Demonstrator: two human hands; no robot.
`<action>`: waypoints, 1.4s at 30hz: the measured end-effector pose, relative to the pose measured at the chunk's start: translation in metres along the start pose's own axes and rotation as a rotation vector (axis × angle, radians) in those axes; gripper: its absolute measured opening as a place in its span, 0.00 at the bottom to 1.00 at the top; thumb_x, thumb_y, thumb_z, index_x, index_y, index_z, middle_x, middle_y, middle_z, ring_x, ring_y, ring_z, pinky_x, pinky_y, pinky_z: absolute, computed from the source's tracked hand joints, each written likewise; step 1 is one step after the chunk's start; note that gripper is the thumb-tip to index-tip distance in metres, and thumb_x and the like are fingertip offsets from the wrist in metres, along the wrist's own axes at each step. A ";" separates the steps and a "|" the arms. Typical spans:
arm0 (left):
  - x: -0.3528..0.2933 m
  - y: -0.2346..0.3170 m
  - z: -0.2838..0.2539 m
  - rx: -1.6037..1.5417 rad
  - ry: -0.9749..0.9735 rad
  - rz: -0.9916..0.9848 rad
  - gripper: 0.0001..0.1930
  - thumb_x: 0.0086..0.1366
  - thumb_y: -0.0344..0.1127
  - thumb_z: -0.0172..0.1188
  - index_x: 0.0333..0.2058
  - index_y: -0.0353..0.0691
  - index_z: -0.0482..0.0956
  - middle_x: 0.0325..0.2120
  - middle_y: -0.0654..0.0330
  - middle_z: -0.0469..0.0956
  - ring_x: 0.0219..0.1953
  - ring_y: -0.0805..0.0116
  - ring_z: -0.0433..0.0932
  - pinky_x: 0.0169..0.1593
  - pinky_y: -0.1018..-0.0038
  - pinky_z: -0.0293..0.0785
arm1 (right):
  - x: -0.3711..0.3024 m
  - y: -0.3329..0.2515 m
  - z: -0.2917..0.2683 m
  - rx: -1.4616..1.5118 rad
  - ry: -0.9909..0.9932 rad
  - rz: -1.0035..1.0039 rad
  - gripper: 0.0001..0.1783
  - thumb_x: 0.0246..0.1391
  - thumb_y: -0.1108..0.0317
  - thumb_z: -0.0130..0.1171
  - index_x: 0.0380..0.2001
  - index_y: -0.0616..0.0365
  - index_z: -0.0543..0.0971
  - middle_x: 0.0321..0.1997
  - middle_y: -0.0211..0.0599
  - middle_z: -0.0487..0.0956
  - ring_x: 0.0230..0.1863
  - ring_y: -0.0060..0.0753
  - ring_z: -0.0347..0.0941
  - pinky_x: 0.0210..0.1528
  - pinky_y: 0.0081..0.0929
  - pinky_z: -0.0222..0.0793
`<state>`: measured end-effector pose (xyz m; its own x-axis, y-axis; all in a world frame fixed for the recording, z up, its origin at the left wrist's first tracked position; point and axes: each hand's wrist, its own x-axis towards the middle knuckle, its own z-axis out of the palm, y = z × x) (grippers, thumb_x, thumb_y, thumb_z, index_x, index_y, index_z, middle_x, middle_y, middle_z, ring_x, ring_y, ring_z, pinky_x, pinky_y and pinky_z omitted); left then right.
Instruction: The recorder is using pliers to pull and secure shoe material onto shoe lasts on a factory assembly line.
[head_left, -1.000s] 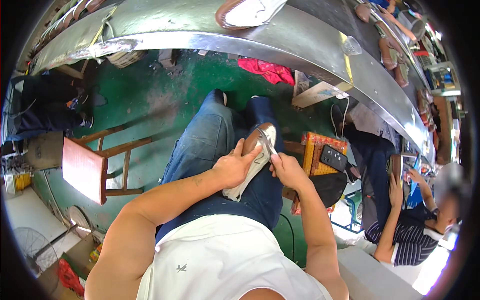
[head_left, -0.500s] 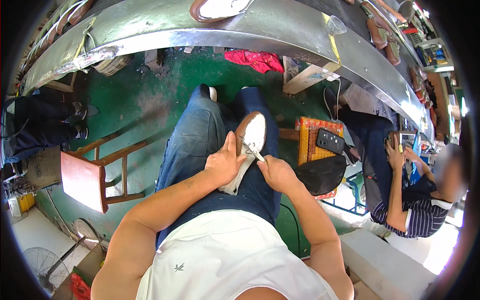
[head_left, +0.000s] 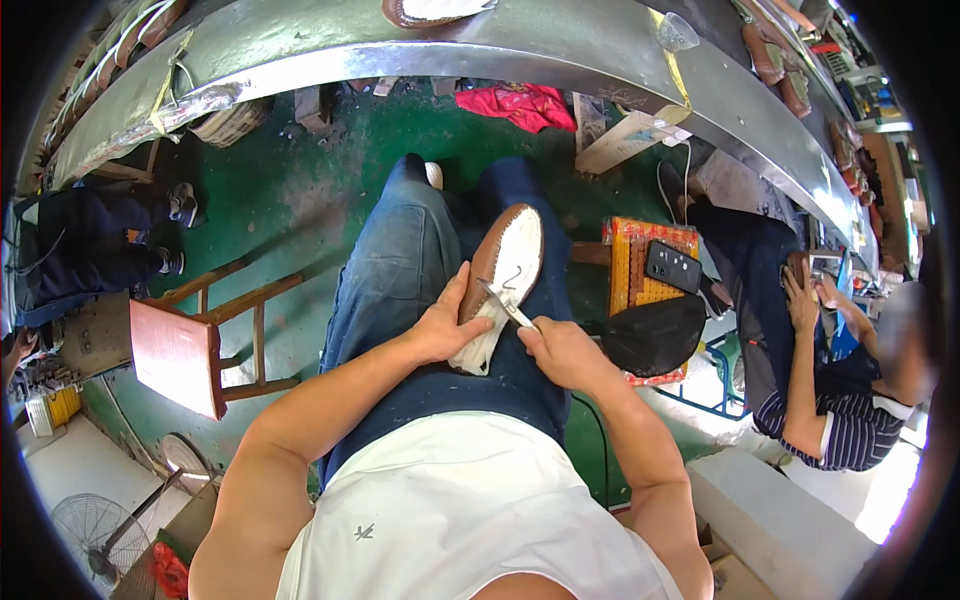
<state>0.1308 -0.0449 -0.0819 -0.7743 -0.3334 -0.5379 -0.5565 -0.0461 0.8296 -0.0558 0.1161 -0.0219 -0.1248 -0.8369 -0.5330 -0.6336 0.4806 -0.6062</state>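
Observation:
Across my lap lies a brown shoe (head_left: pixel 488 262), with its white underside up and its toe pointing away from me. A dark curved line, perhaps a thread or a slit, marks the white part near the middle. My left hand (head_left: pixel 446 325) holds the shoe's left side, thumb across the white heel end. My right hand (head_left: pixel 562 352) grips a slim metal knife-like tool (head_left: pixel 512 308). Its pointed tip reaches over the shoe's left edge, close to my left fingers. Whether the tip touches the leather I cannot tell.
A metal-edged workbench (head_left: pixel 330 72) curves ahead, bearing another brown shoe (head_left: pixel 432 10) and a clear cup (head_left: pixel 677 32). A wooden stool (head_left: pixel 178 356) stands left. At right, a phone (head_left: pixel 673 267) and black bag (head_left: pixel 655 332) rest beside a seated person (head_left: pixel 840 425).
My right hand has shifted slightly, and the tool's tip now lies over the shoe's left edge. The left hand has turned a little on the shoe, its thumb now over the heel end.

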 end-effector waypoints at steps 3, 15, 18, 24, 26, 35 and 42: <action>-0.001 -0.020 -0.003 -0.089 -0.110 0.071 0.56 0.67 0.43 0.64 0.74 0.38 0.26 0.74 0.40 0.44 0.76 0.53 0.48 0.75 0.71 0.46 | -0.014 -0.007 0.009 0.146 0.207 -0.111 0.22 0.70 0.52 0.49 0.37 0.64 0.75 0.33 0.61 0.80 0.39 0.66 0.78 0.42 0.56 0.71; -0.005 -0.020 -0.003 0.006 -0.073 0.167 0.60 0.64 0.34 0.67 0.74 0.40 0.21 0.75 0.44 0.42 0.75 0.59 0.48 0.74 0.71 0.48 | -0.016 -0.008 0.021 0.127 0.051 -0.052 0.21 0.70 0.54 0.49 0.38 0.64 0.76 0.31 0.57 0.81 0.37 0.65 0.78 0.40 0.52 0.73; -0.004 -0.010 -0.008 -0.237 -0.144 0.064 0.56 0.65 0.31 0.66 0.75 0.39 0.27 0.73 0.47 0.52 0.73 0.63 0.54 0.72 0.72 0.52 | -0.017 0.010 0.017 0.278 -0.037 -0.001 0.23 0.72 0.52 0.47 0.41 0.65 0.76 0.33 0.48 0.83 0.32 0.47 0.82 0.37 0.39 0.76; -0.056 0.042 -0.038 -1.011 -0.179 0.182 0.46 0.67 0.33 0.65 0.75 0.37 0.45 0.70 0.55 0.61 0.69 0.64 0.63 0.70 0.66 0.62 | -0.027 0.060 0.040 0.849 0.234 0.122 0.28 0.75 0.50 0.41 0.42 0.68 0.76 0.35 0.37 0.81 0.30 0.26 0.79 0.35 0.26 0.75; -0.071 0.049 -0.055 -1.266 -0.359 0.174 0.46 0.65 0.45 0.69 0.74 0.39 0.51 0.66 0.54 0.68 0.66 0.60 0.69 0.69 0.62 0.65 | -0.024 0.059 0.046 0.839 0.233 0.176 0.27 0.74 0.50 0.43 0.39 0.67 0.77 0.31 0.38 0.82 0.29 0.28 0.80 0.35 0.28 0.75; -0.044 0.081 -0.069 -1.595 -0.304 0.218 0.38 0.68 0.68 0.53 0.66 0.45 0.68 0.56 0.45 0.76 0.53 0.45 0.79 0.56 0.49 0.78 | -0.010 0.032 0.013 0.468 0.096 0.235 0.26 0.72 0.51 0.47 0.34 0.66 0.78 0.26 0.38 0.81 0.26 0.30 0.80 0.33 0.30 0.75; -0.040 0.068 -0.082 -1.755 -0.051 0.182 0.36 0.68 0.68 0.52 0.62 0.45 0.73 0.52 0.46 0.79 0.52 0.46 0.79 0.55 0.51 0.78 | -0.008 0.040 0.020 0.626 0.109 0.260 0.25 0.74 0.54 0.44 0.38 0.68 0.77 0.29 0.39 0.81 0.26 0.28 0.79 0.32 0.27 0.75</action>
<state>0.1484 -0.1116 0.0087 -0.8109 -0.4237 -0.4037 0.4540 -0.8907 0.0230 -0.0645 0.1470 -0.0535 -0.3097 -0.6795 -0.6651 -0.0159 0.7031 -0.7109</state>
